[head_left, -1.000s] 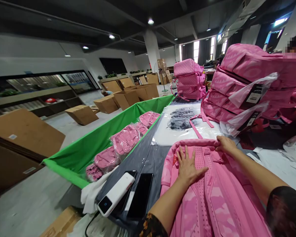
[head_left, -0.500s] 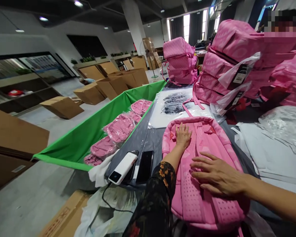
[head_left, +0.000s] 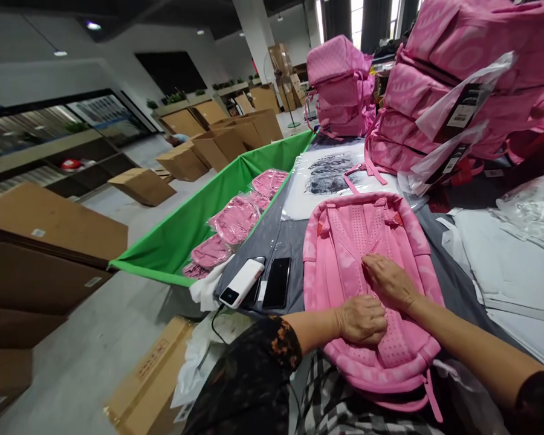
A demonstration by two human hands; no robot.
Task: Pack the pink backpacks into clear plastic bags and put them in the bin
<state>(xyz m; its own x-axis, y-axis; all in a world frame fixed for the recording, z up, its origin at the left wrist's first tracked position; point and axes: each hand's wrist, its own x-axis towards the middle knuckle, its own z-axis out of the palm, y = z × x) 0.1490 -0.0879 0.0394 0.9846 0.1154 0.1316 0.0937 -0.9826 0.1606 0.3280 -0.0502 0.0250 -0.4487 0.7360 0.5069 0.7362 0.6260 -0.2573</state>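
A pink backpack [head_left: 417, 241] lies with its back panel and shoulder straps facing up, its near end at the table's front edge. My left hand [head_left: 361, 320] is closed over the lower middle of this panel, knuckles up. Just beyond it, my right hand [head_left: 390, 281] is closed too, its fingers pinching at the middle of the panel beside the perforated straps. Exactly which bit of fabric or strap each hand grips is hidden under the fingers.
Left of the backpack lie a white power bank [head_left: 242, 283] and a black phone [head_left: 277, 283]. A green fabric bin [head_left: 163, 248] holds plastic-wrapped pink bags. Stacked pink backpacks [head_left: 439, 90] stand behind, white plastic bags [head_left: 503, 266] lie right, and cardboard boxes [head_left: 140, 187] are on the floor.
Both hands were spread flat on the backpack; now they are closed. My left hand has come down toward me, and the right has moved up slightly. The view has shifted.
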